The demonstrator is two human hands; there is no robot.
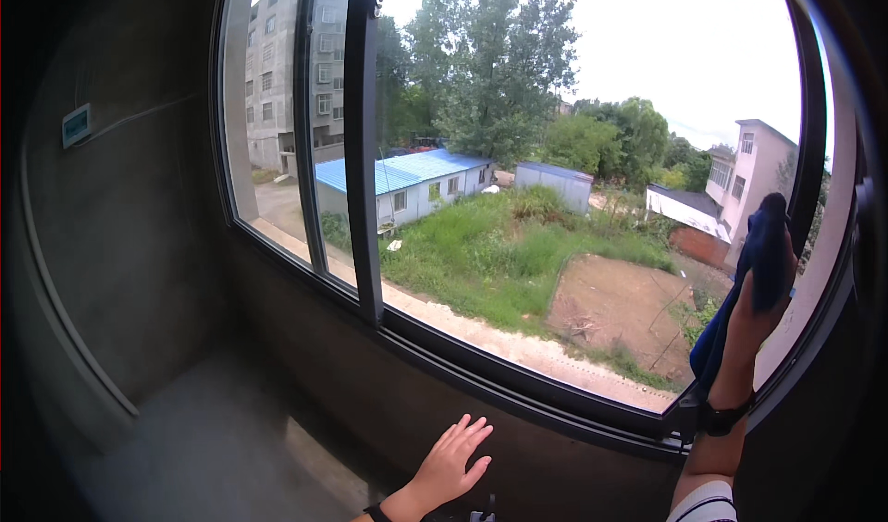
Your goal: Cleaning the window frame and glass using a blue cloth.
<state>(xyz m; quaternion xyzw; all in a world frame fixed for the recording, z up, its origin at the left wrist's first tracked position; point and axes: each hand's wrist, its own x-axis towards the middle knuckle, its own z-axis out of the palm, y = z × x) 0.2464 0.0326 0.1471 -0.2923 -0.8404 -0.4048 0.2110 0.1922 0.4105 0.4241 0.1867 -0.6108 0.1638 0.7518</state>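
Note:
A dark blue cloth (766, 245) is in my right hand (751, 323), which is raised against the right side of the window frame (812, 106). The cloth wraps over the fingers and hides most of them, and a loose fold hangs down beside the wrist. My left hand (451, 462) is low in front of the wall under the window. Its fingers are stretched out and hold nothing; whether it touches the wall I cannot tell.
Dark vertical bars (363, 152) divide the sliding window on its left. Below runs the sill track (518, 388). A small framed panel (77, 125) hangs on the grey left wall, with a pipe (69, 337) lower down. Outside are grass, trees and buildings.

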